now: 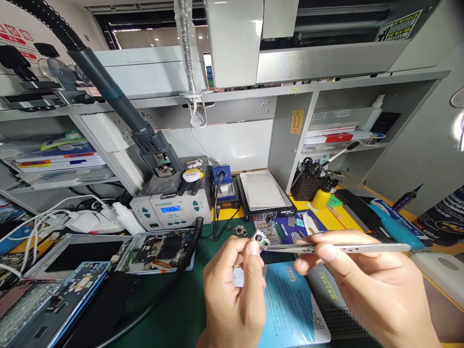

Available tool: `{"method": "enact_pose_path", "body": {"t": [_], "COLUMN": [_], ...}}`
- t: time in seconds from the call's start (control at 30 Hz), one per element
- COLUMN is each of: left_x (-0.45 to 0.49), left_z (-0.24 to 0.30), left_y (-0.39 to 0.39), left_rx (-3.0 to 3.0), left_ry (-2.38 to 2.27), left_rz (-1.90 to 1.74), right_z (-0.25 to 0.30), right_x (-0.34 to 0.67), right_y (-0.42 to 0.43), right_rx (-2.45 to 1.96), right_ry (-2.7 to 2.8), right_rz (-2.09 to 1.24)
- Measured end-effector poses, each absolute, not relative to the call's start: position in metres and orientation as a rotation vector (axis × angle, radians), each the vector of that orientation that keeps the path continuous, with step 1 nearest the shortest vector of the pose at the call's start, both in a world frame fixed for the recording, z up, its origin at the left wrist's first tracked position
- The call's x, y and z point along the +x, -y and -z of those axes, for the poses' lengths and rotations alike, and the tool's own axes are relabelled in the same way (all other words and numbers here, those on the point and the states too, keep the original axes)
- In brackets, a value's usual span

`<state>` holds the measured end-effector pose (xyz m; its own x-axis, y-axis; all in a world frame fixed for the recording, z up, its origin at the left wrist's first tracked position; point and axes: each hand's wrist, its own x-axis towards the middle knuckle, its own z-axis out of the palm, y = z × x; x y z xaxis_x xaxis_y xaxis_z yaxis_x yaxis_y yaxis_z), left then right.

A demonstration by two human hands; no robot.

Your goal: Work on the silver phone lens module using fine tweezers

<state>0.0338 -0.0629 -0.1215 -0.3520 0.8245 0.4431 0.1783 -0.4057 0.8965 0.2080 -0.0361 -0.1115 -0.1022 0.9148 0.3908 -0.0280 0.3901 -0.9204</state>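
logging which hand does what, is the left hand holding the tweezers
No, the tweezers are in the grip of the right hand, while the left hand pinches a small camera module.

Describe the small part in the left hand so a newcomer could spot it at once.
Find the green mat, then the left hand above it. Pinched there is the camera module, a small metal-framed piece with a dark round lens. Unlike the similar-looking part lying on the mat, it is held up, with the tweezers pointing at it.
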Motion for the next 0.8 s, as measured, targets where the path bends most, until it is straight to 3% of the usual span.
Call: {"method": "enact_pose_path", "body": {"t": [0.17, 0.47, 0.8], "left_x": [0.0336, 0.0291, 0.0271], "left_z": [0.1191, 0.1235, 0.1235], "left_y": [0.0633, 0.0623, 0.0634], "left_rx": [1.418, 1.637, 1.769], "left_ry": [-1.36, -1.323, -1.293], "left_rz": [-1.8, -1.826, -1.864], "right_z": [0.1057, 0.1124, 0.1062], "right_x": [0.2053, 0.2078, 0.2116], "right_y": [0.0381, 0.0353, 0.0356], "right_rx": [-0.937, -0.783, -0.793], "right_ry": [1.465, 1.349, 1.319], "right_rz": [-0.856, -1.039, -1.019]}}
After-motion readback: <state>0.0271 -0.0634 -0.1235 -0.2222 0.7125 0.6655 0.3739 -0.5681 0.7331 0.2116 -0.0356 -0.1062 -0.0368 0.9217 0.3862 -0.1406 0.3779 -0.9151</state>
